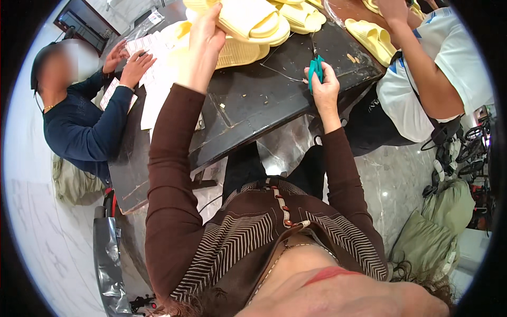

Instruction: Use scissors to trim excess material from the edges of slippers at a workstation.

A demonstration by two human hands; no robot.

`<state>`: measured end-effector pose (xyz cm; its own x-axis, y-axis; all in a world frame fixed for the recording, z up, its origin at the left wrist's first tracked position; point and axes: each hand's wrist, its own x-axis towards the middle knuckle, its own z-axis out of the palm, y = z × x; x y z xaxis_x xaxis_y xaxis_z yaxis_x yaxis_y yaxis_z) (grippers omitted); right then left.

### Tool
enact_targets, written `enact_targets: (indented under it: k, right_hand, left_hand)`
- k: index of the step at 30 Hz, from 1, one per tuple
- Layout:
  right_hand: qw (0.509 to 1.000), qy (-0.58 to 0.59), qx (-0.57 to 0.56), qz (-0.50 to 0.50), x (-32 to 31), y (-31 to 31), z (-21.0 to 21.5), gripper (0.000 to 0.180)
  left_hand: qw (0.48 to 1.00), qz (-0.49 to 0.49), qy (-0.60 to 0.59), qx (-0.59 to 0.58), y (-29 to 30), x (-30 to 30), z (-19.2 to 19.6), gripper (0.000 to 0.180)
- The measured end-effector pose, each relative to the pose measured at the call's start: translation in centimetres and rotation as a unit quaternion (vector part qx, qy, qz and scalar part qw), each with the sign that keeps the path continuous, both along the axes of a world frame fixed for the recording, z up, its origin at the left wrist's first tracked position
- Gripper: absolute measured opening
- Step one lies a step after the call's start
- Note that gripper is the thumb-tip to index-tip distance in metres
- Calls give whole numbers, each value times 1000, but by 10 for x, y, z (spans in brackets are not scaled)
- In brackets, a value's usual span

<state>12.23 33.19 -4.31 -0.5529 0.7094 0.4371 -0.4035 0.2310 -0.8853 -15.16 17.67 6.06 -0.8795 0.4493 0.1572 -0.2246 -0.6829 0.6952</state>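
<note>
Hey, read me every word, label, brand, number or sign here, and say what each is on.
White sheets on the table: reddish print, too small to read.
Co-worker's black clothing, at right: pale lettering, which I won't copy out.
Yellow slippers and teal-handled snips: no text I can make out.

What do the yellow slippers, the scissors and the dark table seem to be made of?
Yellow slippers: probably soft foam or rubber; matte, thick, seemingly moulded in one piece.
Scissors: handles likely plastic, an even teal; blades probably metal, though too small to be sure.
Table: perhaps painted wood; dark, slightly shiny, with a paler worn edge, but the coating hides what lies beneath.
</note>
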Motion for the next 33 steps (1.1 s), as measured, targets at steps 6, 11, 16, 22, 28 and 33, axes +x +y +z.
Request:
enact_targets:
  k: [6,11,16,22,28,33]
  right_hand:
    - [976,-129,168,-45,32,-26,16,41]
    - [960,-165,223,-35,50,-64,28,45]
    - [906,-227,342,-103,53,-79,37,47]
    - [881,-239,388,-128,53,-88,41,50]
    - [863,-246,419,-137,49,-88,41,52]
    - [852,-248,438,-144,45,-88,40,53]
  left_hand:
    - [995,78,31,58,-53,100,-7,38]
    - [983,153,46,88,-85,143,-24,48]
    - [977,171,63,110,-95,173,-34,54]
    - [976,168,77,117,-86,182,-40,55]
    - [966,220,99,95,-82,184,-47,52]
    - [963,228,121,82,-79,187,-49,50]
